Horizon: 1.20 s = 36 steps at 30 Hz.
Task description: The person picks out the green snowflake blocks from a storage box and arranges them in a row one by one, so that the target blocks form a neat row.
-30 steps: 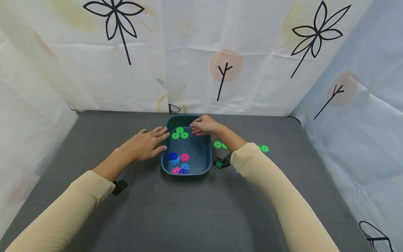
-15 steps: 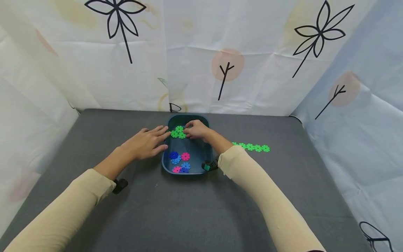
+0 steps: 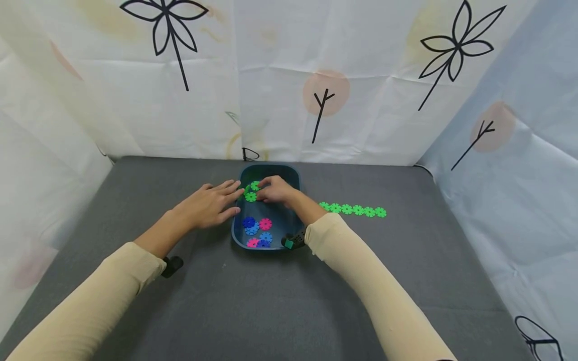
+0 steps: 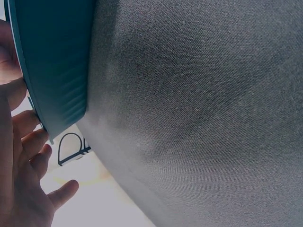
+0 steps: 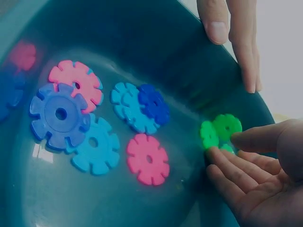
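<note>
In the head view my right hand (image 3: 276,190) reaches into the blue tray (image 3: 289,235). Its thumb and fingertips pinch at a small cluster of bright green notched discs (image 3: 251,196) near the tray's far left; the right wrist view shows a green disc (image 5: 227,148) partly hidden between them. One green disc of the cluster stands tilted. My left hand (image 3: 212,204) lies with spread fingers along the tray's left rim, fingertips touching it. Closer to me in the tray lie pink discs (image 5: 147,160), light blue discs (image 5: 96,145) and dark blue discs (image 5: 154,104), some overlapping.
On the grey table (image 3: 280,311), right of the tray, runs a straight row of several green discs (image 3: 357,210), its left end near my right forearm. A patterned white cloth (image 3: 271,90) hangs behind the table and at both sides.
My right hand has moved left and down from the tray's right side to the green cluster. One green disc there has tilted up. My left hand stays on the rim.
</note>
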Each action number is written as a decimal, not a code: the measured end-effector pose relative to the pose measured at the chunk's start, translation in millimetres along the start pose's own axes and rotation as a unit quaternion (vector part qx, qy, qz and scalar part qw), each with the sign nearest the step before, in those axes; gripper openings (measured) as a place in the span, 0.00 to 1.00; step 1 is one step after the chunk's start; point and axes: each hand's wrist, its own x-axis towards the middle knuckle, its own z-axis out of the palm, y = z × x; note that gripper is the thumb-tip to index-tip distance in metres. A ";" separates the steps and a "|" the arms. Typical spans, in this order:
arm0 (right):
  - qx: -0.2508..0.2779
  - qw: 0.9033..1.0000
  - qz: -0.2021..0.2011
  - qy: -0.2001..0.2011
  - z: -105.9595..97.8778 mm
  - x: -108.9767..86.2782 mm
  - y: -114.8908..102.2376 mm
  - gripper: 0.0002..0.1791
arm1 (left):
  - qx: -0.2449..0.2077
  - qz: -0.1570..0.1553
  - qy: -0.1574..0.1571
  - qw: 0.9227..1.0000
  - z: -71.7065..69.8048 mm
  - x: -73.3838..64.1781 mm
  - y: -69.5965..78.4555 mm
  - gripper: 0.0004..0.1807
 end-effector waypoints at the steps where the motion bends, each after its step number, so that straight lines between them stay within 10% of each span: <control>1: 0.006 1.000 0.001 -0.003 0.9 0.0 0.0 0.23 | -0.001 0.000 0.000 1.000 0.0 -0.1 0.0 0.33; 17: 0.015 0.999 -0.010 -0.039 17.5 1.9 -2.4 0.26 | 0.000 0.003 0.005 1.000 0.9 -0.5 -0.4 0.33; 36: 0.037 0.999 -0.001 0.020 27.4 3.5 -1.4 0.22 | -0.007 0.007 0.007 1.000 0.7 -2.0 -0.3 0.33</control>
